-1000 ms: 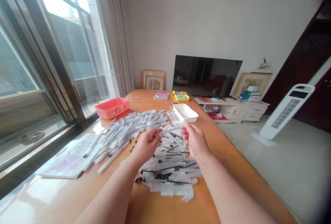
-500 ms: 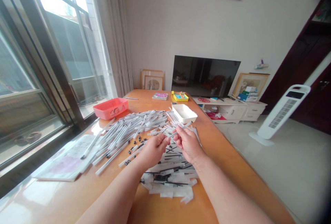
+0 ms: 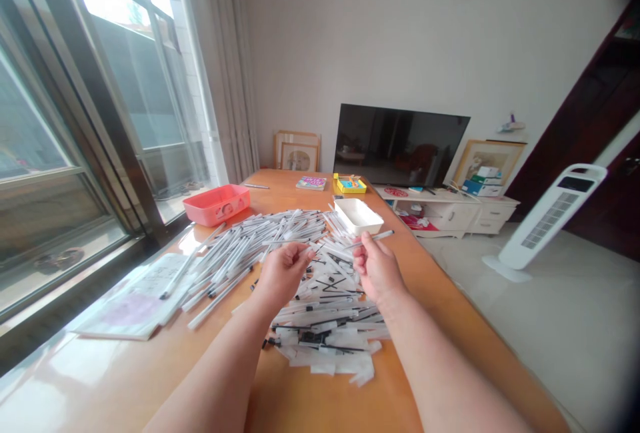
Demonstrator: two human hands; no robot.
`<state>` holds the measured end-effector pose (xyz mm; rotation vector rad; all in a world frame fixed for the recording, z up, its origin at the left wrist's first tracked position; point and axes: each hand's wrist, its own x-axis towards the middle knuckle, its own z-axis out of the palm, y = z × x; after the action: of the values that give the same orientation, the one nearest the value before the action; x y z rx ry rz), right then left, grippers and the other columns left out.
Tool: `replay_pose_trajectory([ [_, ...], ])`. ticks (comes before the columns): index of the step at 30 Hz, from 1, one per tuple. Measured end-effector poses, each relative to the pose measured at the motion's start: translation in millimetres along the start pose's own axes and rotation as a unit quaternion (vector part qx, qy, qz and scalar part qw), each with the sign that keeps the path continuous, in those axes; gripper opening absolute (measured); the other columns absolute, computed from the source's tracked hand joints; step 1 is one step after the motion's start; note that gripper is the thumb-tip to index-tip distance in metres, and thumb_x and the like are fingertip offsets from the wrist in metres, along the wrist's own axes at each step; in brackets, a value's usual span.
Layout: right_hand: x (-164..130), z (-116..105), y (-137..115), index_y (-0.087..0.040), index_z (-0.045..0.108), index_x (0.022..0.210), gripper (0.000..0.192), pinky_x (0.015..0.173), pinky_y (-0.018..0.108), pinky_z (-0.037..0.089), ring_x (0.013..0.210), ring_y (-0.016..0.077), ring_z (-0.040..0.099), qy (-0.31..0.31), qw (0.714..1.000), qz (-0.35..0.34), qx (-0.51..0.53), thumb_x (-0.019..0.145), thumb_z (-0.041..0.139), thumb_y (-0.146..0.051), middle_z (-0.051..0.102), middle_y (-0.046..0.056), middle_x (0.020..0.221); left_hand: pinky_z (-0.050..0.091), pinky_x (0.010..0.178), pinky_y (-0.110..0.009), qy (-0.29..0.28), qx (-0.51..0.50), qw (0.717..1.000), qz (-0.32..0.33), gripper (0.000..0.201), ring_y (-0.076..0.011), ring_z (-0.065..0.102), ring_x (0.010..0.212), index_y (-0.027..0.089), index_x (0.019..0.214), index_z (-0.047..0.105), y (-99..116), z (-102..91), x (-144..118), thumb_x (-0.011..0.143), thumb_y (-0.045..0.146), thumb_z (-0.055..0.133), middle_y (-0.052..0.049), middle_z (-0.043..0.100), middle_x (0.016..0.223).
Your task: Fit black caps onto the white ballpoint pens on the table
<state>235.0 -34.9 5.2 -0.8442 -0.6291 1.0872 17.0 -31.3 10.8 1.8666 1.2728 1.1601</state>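
Note:
My right hand (image 3: pixel 376 266) pinches a white pen barrel (image 3: pixel 379 237) that points right toward the white tray (image 3: pixel 358 216). My left hand (image 3: pixel 283 270) is closed with its fingertips together; whether something small sits in them I cannot tell. The hands are a short gap apart above a heap of white pen barrels (image 3: pixel 250 246) spread over the wooden table (image 3: pixel 310 400). Below the hands lies a pile of thin black refills and clear wrappers (image 3: pixel 327 333). Small black caps are scattered by the heap.
A pink tray (image 3: pixel 216 204) stands at the table's left, papers (image 3: pixel 137 296) lie near the window side. Two small coloured boxes (image 3: pixel 350 184) sit at the far end. A TV (image 3: pixel 400 146), low cabinet and tower fan (image 3: pixel 545 220) stand beyond the table.
My hands were close together on one pen barrel; now they have drawn apart, the right hand carrying the barrel to the right, the left hand pulled back left.

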Motion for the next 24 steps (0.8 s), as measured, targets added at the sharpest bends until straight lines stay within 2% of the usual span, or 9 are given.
replay_pose_trajectory([
  [2, -5.7, 4.1, 5.5, -0.014, 0.069, 0.080, 0.039, 0.038, 0.016, 0.027, 0.046, 0.0048, 0.040, -0.019, 0.999, -0.004, -0.026, 0.076, 0.082, -0.051, 0.058, 0.000, 0.060, 0.038, 0.061, -0.025, -0.034, -0.012, 0.999, 0.021, 0.035, -0.0146, 0.053, 0.064, 0.018, 0.099, 0.074, -2.6, 5.7, -0.3, 0.091, 0.049, 0.058, 0.000, 0.066, 0.073],
  [4, -8.6, 5.1, 8.1, -0.014, 0.068, 0.080, 0.039, 0.039, 0.017, 0.028, 0.046, 0.0054, 0.041, -0.023, 0.999, -0.009, -0.043, 0.077, 0.081, -0.051, 0.059, 0.000, 0.061, 0.040, 0.063, -0.026, -0.043, -0.004, 0.999, 0.031, 0.037, -0.0159, 0.057, 0.067, 0.017, 0.108, 0.074, -7.2, 11.3, 0.0, 0.090, 0.045, 0.059, -0.001, 0.067, 0.074],
  [8, -6.7, 1.2, 7.0, -0.015, 0.068, 0.081, 0.040, 0.040, 0.018, 0.028, 0.047, 0.0063, 0.042, -0.022, 0.997, -0.017, -0.070, 0.078, 0.079, -0.053, 0.059, 0.000, 0.062, 0.044, 0.064, -0.027, -0.044, 0.018, 0.999, 0.004, 0.044, -0.0176, 0.060, 0.068, 0.015, 0.126, 0.070, -20.5, 16.5, 2.8, 0.089, 0.035, 0.058, -0.004, 0.070, 0.078],
  [12, -6.4, -0.4, 6.1, -0.016, 0.068, 0.085, 0.042, 0.042, 0.020, 0.028, 0.049, 0.0076, 0.041, -0.033, 0.992, -0.015, -0.120, 0.082, 0.073, -0.057, 0.059, 0.000, 0.065, 0.047, 0.067, -0.029, -0.043, 0.050, 0.998, 0.006, 0.035, -0.0195, 0.065, 0.073, 0.017, 0.113, 0.075, -25.3, 15.7, 4.1, 0.087, 0.029, 0.055, -0.006, 0.074, 0.083],
  [14, -7.7, -0.8, 6.5, -0.017, 0.068, 0.087, 0.043, 0.046, 0.022, 0.032, 0.053, 0.0096, 0.044, -0.040, 0.983, -0.028, -0.174, 0.085, 0.068, -0.060, 0.059, 0.000, 0.067, 0.048, 0.069, -0.029, -0.038, 0.050, 0.998, 0.018, 0.032, -0.0197, 0.065, 0.074, 0.019, 0.110, 0.076, -22.1, 15.3, 3.6, 0.088, 0.029, 0.055, -0.006, 0.075, 0.086],
  [17, -11.1, -1.6, 6.6, -0.019, 0.064, 0.080, 0.044, 0.058, 0.026, 0.040, 0.064, 0.0141, 0.051, -0.068, 0.943, -0.101, -0.309, 0.091, 0.059, -0.061, 0.060, 0.000, 0.070, 0.047, 0.069, -0.030, -0.025, 0.002, 0.999, 0.022, 0.030, -0.0188, 0.063, 0.073, 0.019, 0.107, 0.076, -12.7, 15.4, 1.8, 0.089, 0.035, 0.058, -0.006, 0.075, 0.088],
  [20, -18.1, -0.3, 5.0, -0.021, 0.058, 0.075, 0.041, 0.066, 0.029, 0.042, 0.071, 0.0173, 0.054, -0.139, 0.870, -0.180, -0.437, 0.096, 0.052, -0.055, 0.061, 0.001, 0.072, 0.048, 0.072, -0.030, -0.022, -0.091, 0.996, 0.000, 0.033, -0.0187, 0.063, 0.077, 0.017, 0.107, 0.075, -0.9, 14.1, -0.4, 0.089, 0.043, 0.063, -0.007, 0.075, 0.091],
  [22, -24.7, 2.4, 3.3, -0.022, 0.055, 0.076, 0.036, 0.066, 0.030, 0.041, 0.070, 0.0182, 0.055, -0.187, 0.827, -0.202, -0.491, 0.098, 0.049, -0.050, 0.062, 0.001, 0.072, 0.049, 0.075, -0.030, -0.033, -0.162, 0.986, -0.018, 0.038, -0.0197, 0.064, 0.084, 0.017, 0.111, 0.074, 6.9, 11.0, -2.2, 0.090, 0.046, 0.064, -0.009, 0.075, 0.096],
  [24, -31.4, 5.7, 1.4, -0.023, 0.053, 0.076, 0.032, 0.063, 0.030, 0.039, 0.068, 0.0183, 0.054, -0.226, 0.796, -0.207, -0.522, 0.099, 0.048, -0.045, 0.062, 0.001, 0.071, 0.048, 0.077, -0.030, -0.046, -0.223, 0.973, -0.029, 0.041, -0.0208, 0.065, 0.092, 0.017, 0.117, 0.072, 13.3, 6.7, -4.1, 0.090, 0.047, 0.065, -0.010, 0.075, 0.102],
])
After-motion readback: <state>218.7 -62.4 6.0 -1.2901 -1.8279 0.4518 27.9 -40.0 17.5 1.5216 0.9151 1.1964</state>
